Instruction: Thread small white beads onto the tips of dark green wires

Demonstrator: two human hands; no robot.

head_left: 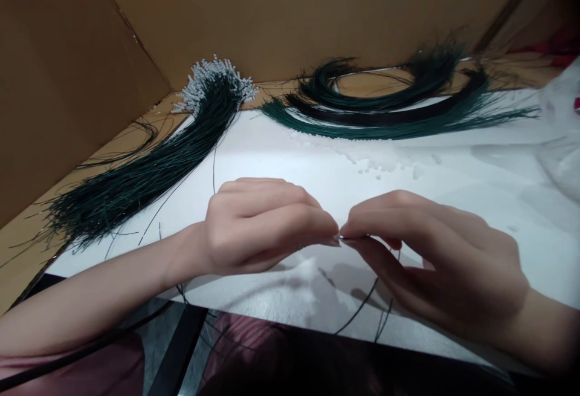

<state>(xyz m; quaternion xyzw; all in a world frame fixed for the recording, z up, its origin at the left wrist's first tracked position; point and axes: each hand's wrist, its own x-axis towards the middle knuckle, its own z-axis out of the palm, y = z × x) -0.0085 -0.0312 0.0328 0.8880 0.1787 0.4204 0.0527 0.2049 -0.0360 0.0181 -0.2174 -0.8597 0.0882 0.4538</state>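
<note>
My left hand (258,223) and my right hand (430,257) meet fingertip to fingertip over a white sheet (453,166), both pinched shut. Thin dark green wires (362,308) hang down from under my right hand's fingers past the sheet's near edge. What the left fingertips pinch is too small to make out. To the far left lies a bundle of green wires with white tips (181,142). A curved pile of dark green wires (389,112) lies at the back.
Small translucent bits (376,160) are scattered on the sheet behind my hands. Brown cardboard walls (272,15) close off the back and left. Crumpled clear plastic (562,118) sits at the right edge. Stray wires (131,142) lie on the cardboard floor.
</note>
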